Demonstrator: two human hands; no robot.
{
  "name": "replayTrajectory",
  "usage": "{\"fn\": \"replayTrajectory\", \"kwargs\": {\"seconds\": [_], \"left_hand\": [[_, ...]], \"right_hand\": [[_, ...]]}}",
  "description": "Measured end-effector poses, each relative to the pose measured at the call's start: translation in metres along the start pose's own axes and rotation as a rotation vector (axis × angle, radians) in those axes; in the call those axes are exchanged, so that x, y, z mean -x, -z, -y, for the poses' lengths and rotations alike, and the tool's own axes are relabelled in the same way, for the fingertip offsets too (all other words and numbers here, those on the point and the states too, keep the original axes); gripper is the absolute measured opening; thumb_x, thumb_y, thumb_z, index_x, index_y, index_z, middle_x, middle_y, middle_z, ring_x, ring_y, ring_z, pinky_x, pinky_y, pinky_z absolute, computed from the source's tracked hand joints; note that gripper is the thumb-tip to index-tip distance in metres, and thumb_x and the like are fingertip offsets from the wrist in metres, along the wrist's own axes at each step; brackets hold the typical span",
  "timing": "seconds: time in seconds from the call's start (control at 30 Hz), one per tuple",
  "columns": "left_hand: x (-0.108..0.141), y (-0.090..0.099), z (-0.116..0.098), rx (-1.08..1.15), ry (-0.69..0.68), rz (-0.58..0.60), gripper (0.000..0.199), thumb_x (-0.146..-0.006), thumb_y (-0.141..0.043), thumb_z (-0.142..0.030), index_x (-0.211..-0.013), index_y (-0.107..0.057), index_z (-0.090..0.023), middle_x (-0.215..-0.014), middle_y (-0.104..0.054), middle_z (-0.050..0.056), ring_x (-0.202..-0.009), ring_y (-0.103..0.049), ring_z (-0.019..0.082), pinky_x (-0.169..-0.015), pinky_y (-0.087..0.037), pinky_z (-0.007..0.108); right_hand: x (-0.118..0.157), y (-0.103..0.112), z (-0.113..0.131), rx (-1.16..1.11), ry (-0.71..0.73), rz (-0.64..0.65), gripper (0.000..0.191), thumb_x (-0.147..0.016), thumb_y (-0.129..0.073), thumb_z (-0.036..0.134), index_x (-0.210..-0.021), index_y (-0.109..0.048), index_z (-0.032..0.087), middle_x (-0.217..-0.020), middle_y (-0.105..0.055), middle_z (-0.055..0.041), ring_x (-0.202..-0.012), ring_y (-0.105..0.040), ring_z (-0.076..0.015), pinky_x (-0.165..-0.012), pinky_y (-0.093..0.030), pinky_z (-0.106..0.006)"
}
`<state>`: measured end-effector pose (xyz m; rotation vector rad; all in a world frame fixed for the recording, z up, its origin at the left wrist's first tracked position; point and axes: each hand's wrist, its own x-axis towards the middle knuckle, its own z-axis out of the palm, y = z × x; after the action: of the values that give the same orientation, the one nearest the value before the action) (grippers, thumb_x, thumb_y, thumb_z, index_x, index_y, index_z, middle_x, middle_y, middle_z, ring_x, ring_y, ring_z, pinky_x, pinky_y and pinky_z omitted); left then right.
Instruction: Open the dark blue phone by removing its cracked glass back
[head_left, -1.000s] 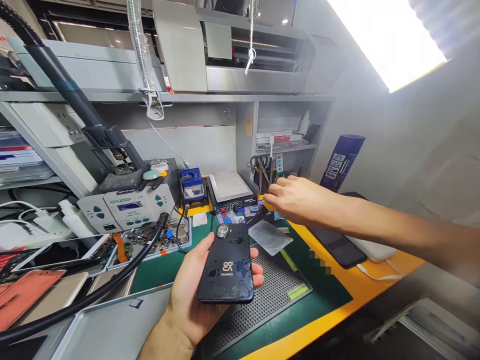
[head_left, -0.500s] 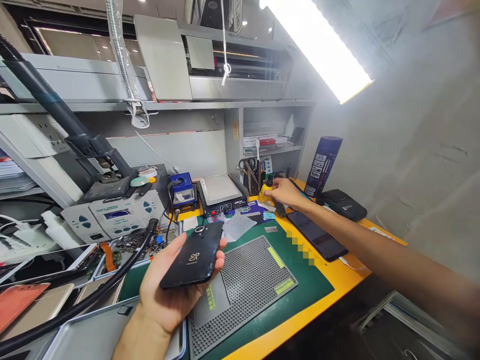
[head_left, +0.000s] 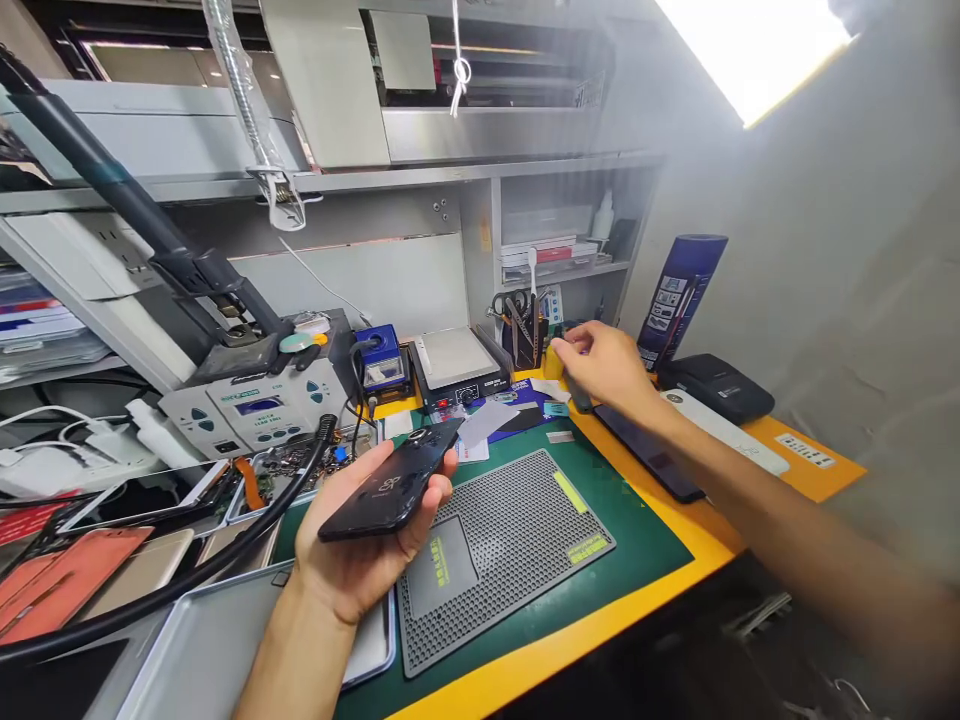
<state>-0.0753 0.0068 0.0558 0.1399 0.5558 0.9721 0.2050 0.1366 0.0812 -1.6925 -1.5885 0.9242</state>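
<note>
Left hand (head_left: pixel 360 560) clamped on black phone (head_left: pixel 390 490), back up; right hand (head_left: pixel 607 365) pinching a small yellow bottle (head_left: pixel 553 362) at tabletop's rear, which a careful lift should clear.

a glossy black phone (head_left: pixel 390 485) is seen, a dimpled rubber mat (head_left: pixel 517 540), a matt metal tray (head_left: pixel 210 650), a smooth yellow-edged bench (head_left: pixel 750 520).
</note>
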Motion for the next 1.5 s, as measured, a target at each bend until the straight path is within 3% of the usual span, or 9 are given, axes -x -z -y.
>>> {"fn": "replayTrajectory", "kwargs": {"seconds": [0.1, 0.17, 0.23, 0.4, 0.53, 0.63, 0.97, 1.17, 1.5], "left_hand": [[-0.005, -0.001, 0.008, -0.147, 0.123, 0.059, 0.064, -0.104, -0.022, -0.047, -0.117, -0.058, 0.004, -0.076, -0.069, 0.019, -0.061, -0.074, 0.023, -0.062, -0.063, 0.029], [-0.009, -0.002, 0.017, -0.285, 0.167, 0.102, 0.072, -0.102, -0.019, -0.052, -0.111, -0.062, 0.005, -0.076, -0.070, 0.022, -0.061, -0.074, 0.027, -0.058, -0.063, 0.033], [-0.013, -0.003, 0.028, -0.374, 0.178, 0.102, 0.073, -0.101, -0.023, -0.056, -0.111, -0.064, 0.004, -0.082, -0.072, 0.025, -0.063, -0.075, 0.031, -0.057, -0.061, 0.038], [-0.016, -0.006, 0.047, -0.460, 0.364, -0.001, 0.063, -0.095, -0.039, -0.051, -0.103, -0.069, 0.004, -0.076, -0.072, 0.025, -0.063, -0.074, 0.031, -0.061, -0.059, 0.036], [-0.016, -0.008, 0.057, -0.452, 0.287, 0.013, 0.031, -0.081, -0.051, -0.021, -0.099, -0.071, -0.005, -0.088, -0.075, 0.020, -0.067, -0.073, 0.029, -0.061, -0.061, 0.043], [-0.017, -0.008, 0.064, -0.531, 0.303, 0.034, 0.026, -0.077, -0.055, -0.019, -0.091, -0.071, -0.005, -0.076, -0.072, 0.020, -0.061, -0.072, 0.028, -0.059, -0.059, 0.038], [-0.020, 0.005, 0.064, -0.581, 0.291, 0.052, 0.026, -0.073, -0.059, -0.020, -0.089, -0.074, -0.006, -0.083, -0.070, 0.015, -0.065, -0.070, 0.025, -0.065, -0.055, 0.033], [-0.017, 0.000, 0.063, -0.599, 0.289, -0.010, 0.025, -0.073, -0.059, -0.018, -0.089, -0.074, -0.007, -0.089, -0.072, 0.019, -0.068, -0.070, 0.025, -0.069, -0.054, 0.035], [-0.019, -0.002, 0.057, -0.762, 0.354, 0.045, 0.033, -0.077, -0.059, -0.027, -0.096, -0.075, -0.006, -0.084, -0.074, 0.019, -0.071, -0.066, 0.024, -0.069, -0.046, 0.030]], "right_hand": [[0.047, -0.004, 0.002, -0.259, -0.072, 0.415, 0.058, -0.095, -0.046, 0.065, -0.104, -0.070, 0.013, -0.105, -0.074, -0.0145, -0.083, -0.073, -0.0251, -0.063, -0.060, -0.034], [0.072, -0.013, -0.005, -0.405, -0.161, 0.676, 0.052, -0.093, -0.051, 0.058, -0.096, -0.072, 0.011, -0.094, -0.076, -0.0165, -0.072, -0.074, -0.0265, -0.053, -0.060, -0.036], [0.090, -0.025, -0.017, -0.542, -0.223, 0.759, 0.032, -0.088, -0.062, 0.043, -0.092, -0.071, 0.012, -0.089, -0.076, -0.0118, -0.065, -0.072, -0.0193, -0.050, -0.059, -0.028], [0.110, -0.047, -0.047, -0.752, -0.375, 0.686, 0.020, -0.089, -0.064, 0.032, -0.085, -0.067, 0.013, -0.076, -0.072, -0.0059, -0.052, -0.066, -0.0106, -0.049, -0.057, -0.021], [0.118, -0.050, -0.056, -0.817, -0.375, 0.588, 0.023, -0.089, -0.065, 0.033, -0.076, -0.065, 0.014, -0.060, -0.065, -0.0017, -0.044, -0.061, -0.0102, -0.041, -0.053, -0.019], [0.119, -0.048, -0.060, -0.831, -0.372, 0.563, 0.023, -0.086, -0.068, 0.033, -0.074, -0.064, 0.014, -0.059, -0.064, -0.0007, -0.040, -0.058, -0.0095, -0.035, -0.049, -0.018], [0.118, -0.049, -0.066, -0.849, -0.386, 0.526, 0.025, -0.080, -0.073, 0.039, -0.079, -0.066, 0.015, -0.061, -0.065, 0.0009, -0.036, -0.054, -0.0084, -0.031, -0.043, -0.017], [0.119, -0.050, -0.067, -0.876, -0.393, 0.505, 0.029, -0.079, -0.076, 0.042, -0.075, -0.065, 0.016, -0.058, -0.065, 0.0004, -0.034, -0.054, -0.0088, -0.030, -0.043, -0.018], [0.123, -0.053, -0.063, -1.004, -0.395, 0.405, 0.038, -0.070, -0.084, 0.048, -0.071, -0.063, 0.016, -0.060, -0.064, 0.0015, -0.037, -0.052, -0.0076, -0.029, -0.044, -0.017]]}}
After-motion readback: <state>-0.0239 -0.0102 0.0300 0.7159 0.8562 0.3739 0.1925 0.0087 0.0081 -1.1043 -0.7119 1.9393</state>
